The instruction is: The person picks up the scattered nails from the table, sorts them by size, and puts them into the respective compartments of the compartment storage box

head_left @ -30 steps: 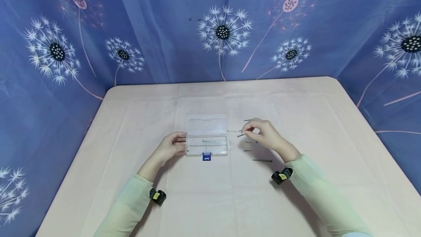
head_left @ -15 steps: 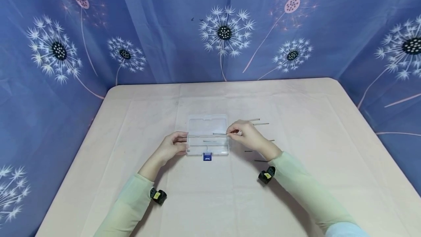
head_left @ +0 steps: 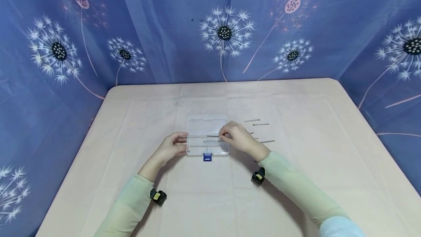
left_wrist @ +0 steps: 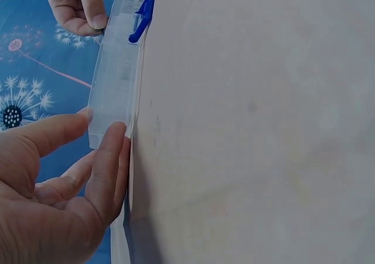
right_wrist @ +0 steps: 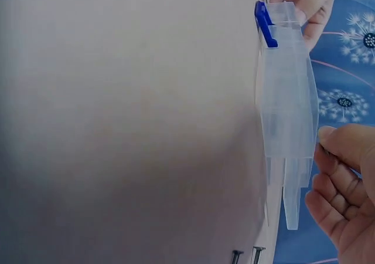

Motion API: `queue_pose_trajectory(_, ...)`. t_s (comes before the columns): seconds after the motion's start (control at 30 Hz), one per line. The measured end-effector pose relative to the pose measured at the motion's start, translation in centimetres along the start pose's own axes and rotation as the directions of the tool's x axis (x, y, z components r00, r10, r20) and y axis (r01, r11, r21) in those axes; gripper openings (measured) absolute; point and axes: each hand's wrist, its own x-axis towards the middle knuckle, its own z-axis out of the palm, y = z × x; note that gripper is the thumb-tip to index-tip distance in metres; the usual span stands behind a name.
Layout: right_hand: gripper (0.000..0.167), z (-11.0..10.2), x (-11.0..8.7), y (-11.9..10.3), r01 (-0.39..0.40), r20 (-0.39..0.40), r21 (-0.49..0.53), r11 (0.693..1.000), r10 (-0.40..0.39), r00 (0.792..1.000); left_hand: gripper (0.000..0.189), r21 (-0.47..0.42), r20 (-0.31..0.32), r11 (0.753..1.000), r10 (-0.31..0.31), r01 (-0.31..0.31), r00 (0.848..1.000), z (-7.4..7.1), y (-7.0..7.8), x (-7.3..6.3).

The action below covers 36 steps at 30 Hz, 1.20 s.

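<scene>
A clear plastic box (head_left: 215, 150) with a blue latch (head_left: 207, 157) lies with its lid (head_left: 204, 124) tipped back. My left hand (head_left: 167, 149) holds the box's left end, thumb and fingers on its edges. Over the rear of the box, the thumb and fingers of my right hand (head_left: 239, 137) pinch a long thin nail (head_left: 213, 136) pointing left, roughly level. Another nail (head_left: 209, 141) lies inside the rear compartment. In the right wrist view, the right hand (right_wrist: 345, 182) is beside the box's upper edge, and its nail is mostly hidden.
Right of the box, several loose nails lie on the pale tablecloth, among them a rear nail (head_left: 252, 120), one just in front of it (head_left: 261, 124) and another (head_left: 268, 141) near the right wrist. The right forearm covers part of this area. A blue dandelion-print curtain (head_left: 171, 61) hangs behind the table.
My right hand has moved left with the nail, from beside the box to over its rear compartment, uncovering loose nails at the right. The left hand stays on the box.
</scene>
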Motion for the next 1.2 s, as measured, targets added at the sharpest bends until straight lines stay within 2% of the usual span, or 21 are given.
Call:
queue_pose_trajectory(0.23,0.004,0.2,0.4,0.0,0.029,0.051,-0.037,0.999,-0.027,0.998,0.053,-0.005,0.007,1.000,-0.005,0.005,1.000,-0.2,0.0,0.0)
queue_pose_trajectory(0.43,0.004,-0.2,-0.1,-0.1,0.012,0.045,-0.021,1.000,-0.011,0.999,0.053,-0.004,0.008,1.000,0.009,-0.009,1.000,0.0,0.0,0.1)
queue_pose_trajectory(0.57,0.006,-0.7,-0.8,0.0,0.004,0.033,-0.010,1.000,-0.003,0.999,0.053,0.002,0.008,1.000,0.014,-0.014,1.000,0.0,-0.2,0.0)
queue_pose_trajectory(0.73,0.010,-1.4,-1.6,0.4,0.068,0.000,-0.028,0.997,-0.068,0.998,0.053,0.007,-0.003,1.000,0.014,-0.014,1.000,0.1,-0.3,-0.1)
queue_pose_trajectory(0.87,0.012,-2.2,-2.6,0.7,0.106,0.007,-0.050,0.993,-0.105,0.994,0.053,0.010,-0.008,1.000,0.012,-0.012,1.000,0.3,-0.3,-0.2)
queue_pose_trajectory(1.03,0.014,-3.1,-3.8,1.0,0.101,0.014,-0.077,0.992,-0.101,0.995,0.053,0.037,-0.002,0.999,0.036,-0.036,0.999,0.2,-0.4,-0.2)
queue_pose_trajectory(1.2,0.014,-3.7,-5.3,1.6,0.111,-0.010,-0.111,0.988,-0.112,0.994,0.053,0.068,-0.011,0.997,0.047,-0.046,0.999,0.0,-0.1,-0.1)
